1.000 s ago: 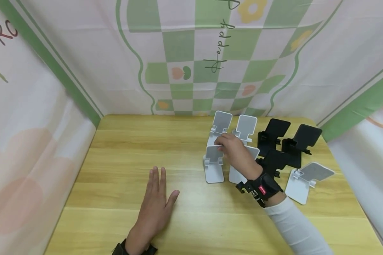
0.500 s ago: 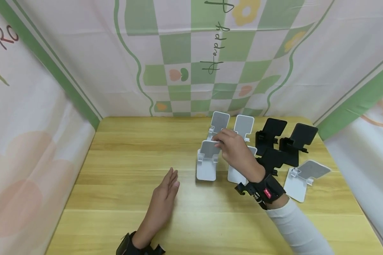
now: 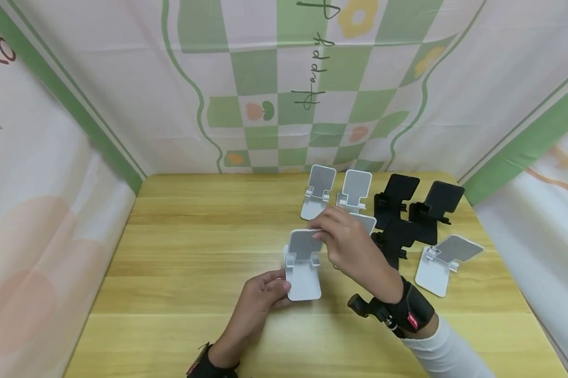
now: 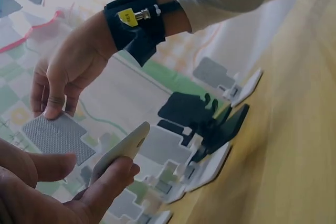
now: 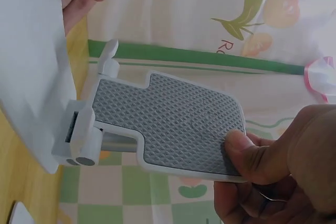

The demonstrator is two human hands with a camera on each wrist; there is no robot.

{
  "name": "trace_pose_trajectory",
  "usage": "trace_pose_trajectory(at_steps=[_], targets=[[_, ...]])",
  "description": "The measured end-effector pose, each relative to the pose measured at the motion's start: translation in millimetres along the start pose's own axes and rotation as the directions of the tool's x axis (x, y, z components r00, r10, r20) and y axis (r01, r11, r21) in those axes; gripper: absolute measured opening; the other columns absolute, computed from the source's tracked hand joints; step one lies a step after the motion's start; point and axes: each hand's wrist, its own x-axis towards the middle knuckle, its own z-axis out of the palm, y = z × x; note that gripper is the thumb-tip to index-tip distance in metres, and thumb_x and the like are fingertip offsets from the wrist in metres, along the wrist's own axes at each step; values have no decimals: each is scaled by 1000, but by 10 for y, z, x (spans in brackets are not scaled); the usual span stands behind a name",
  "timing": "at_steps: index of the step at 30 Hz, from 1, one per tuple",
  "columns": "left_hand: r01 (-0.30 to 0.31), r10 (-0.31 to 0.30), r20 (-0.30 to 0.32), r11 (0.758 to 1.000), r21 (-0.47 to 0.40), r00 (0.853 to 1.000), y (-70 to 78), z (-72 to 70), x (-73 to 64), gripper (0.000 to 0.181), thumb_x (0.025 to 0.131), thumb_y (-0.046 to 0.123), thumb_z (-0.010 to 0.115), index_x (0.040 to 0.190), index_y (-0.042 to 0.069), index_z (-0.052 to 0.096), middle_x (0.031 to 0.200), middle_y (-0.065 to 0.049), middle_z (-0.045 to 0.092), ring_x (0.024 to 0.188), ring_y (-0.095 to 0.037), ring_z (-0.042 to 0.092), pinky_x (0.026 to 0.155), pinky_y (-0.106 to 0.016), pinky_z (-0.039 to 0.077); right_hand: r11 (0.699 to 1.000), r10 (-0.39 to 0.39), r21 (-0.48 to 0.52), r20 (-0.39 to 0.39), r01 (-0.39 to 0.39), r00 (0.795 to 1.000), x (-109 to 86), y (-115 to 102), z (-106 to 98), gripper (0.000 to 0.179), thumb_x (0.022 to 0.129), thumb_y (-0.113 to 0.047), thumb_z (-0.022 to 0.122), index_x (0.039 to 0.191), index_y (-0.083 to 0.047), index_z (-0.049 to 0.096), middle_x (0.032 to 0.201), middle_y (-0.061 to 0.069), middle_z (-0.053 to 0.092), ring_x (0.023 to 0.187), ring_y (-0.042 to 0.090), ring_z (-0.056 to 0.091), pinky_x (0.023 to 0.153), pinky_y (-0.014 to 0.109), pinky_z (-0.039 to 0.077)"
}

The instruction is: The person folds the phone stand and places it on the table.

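Observation:
A white phone stand [image 3: 303,282] with a grey textured pad [image 5: 184,124] is held above the table in front of me. My right hand [image 3: 352,247] pinches the top edge of its raised plate, thumb on the pad and fingers behind. My left hand [image 3: 262,296] grips the left edge of its base, thumb on the upper face and fingers underneath. In the left wrist view, the base [image 4: 121,148] lies between that thumb and the fingers. Behind my right hand, another white phone stand [image 3: 365,222] is partly hidden.
Two white phone stands [image 3: 353,188] stand at the back of the wooden table [image 3: 184,236]. Several black phone stands [image 3: 397,191] are grouped to their right. One more white stand [image 3: 432,275] sits nearer on the right. A patterned cloth [image 3: 260,58] hangs behind the table.
My right hand has lifted the white phone stand out of the front row and brought it left and nearer. My left hand has come off the table and taken hold of its base.

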Motion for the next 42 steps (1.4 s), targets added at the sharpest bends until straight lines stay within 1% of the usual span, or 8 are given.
trace_pose_trajectory(at_steps=[4, 13, 20, 23, 27, 32, 38, 42], targets=[[21, -21, -9, 1000, 2, 1000, -56, 35, 19, 52, 92, 11, 63, 128, -21, 46, 116, -30, 64, 99, -28, 67, 82, -35, 58, 1000, -9, 1, -6, 9, 1000, -37, -34, 27, 13, 82, 3, 70, 91, -6, 71, 90, 0, 65, 86, 13, 58, 69, 28, 55], [43, -37, -94, 997, 67, 995, -108, 16, 32, 43, 90, 5, 62, 123, -20, 52, 109, -25, 69, 92, -23, 69, 72, -24, 59, 999, -38, -8, 21, 39, 999, -64, -75, 73, 13, 84, -2, 70, 96, -7, 69, 94, 1, 63, 87, 14, 56, 69, 29, 54], [48, -40, -100, 996, 80, 994, -87, -31, 15, 40, 90, 5, 62, 121, -20, 54, 108, -25, 69, 91, -22, 70, 71, -25, 59, 999, -37, 14, 56, 37, 998, -75, -114, 113, 25, 72, -9, 82, 94, -10, 69, 92, -3, 61, 86, 10, 57, 70, 25, 55], [34, -26, -103, 996, 82, 994, -69, -46, 18, 40, 90, 5, 62, 121, -19, 54, 109, -25, 69, 92, -21, 69, 72, -25, 59, 999, -46, 23, 56, 44, 997, -73, -116, 134, 25, 73, -9, 81, 95, -10, 69, 93, -2, 61, 86, 11, 56, 70, 25, 55], [10, 0, -97, 995, 95, 995, -40, -61, 15, 43, 90, 6, 62, 124, -19, 52, 111, -26, 68, 94, -22, 69, 73, -25, 59, 1000, -30, 8, 46, 29, 999, -56, -78, 146, 34, 75, -15, 80, 106, -8, 69, 105, 2, 63, 98, 16, 58, 81, 30, 56], [6, 3, -97, 996, 93, 995, 4, -60, -9, 45, 91, 7, 62, 125, -19, 51, 112, -26, 68, 95, -22, 69, 71, -23, 59, 995, 5, 96, 86, -14, 996, -72, 3, 190, 45, 77, -22, 79, 118, -8, 67, 120, 5, 66, 114, 20, 60, 91, 37, 54], [18, -9, -103, 996, 88, 995, 63, -48, -34, 45, 91, 8, 64, 125, -18, 52, 111, -25, 68, 91, -18, 69, 67, -20, 58, 974, 49, 211, 143, -79, 988, -150, 84, 300, 51, 76, -29, 79, 123, -15, 66, 126, -2, 65, 116, 13, 60, 92, 34, 54], [31, -22, -109, 996, 84, 994, 99, -39, -48, 45, 90, 9, 65, 124, -18, 53, 109, -25, 69, 88, -16, 69, 66, -20, 57, 943, 108, 299, 142, -146, 984, -191, 94, 359, 46, 78, -34, 76, 122, -22, 67, 123, -8, 67, 114, 8, 60, 93, 33, 53]])
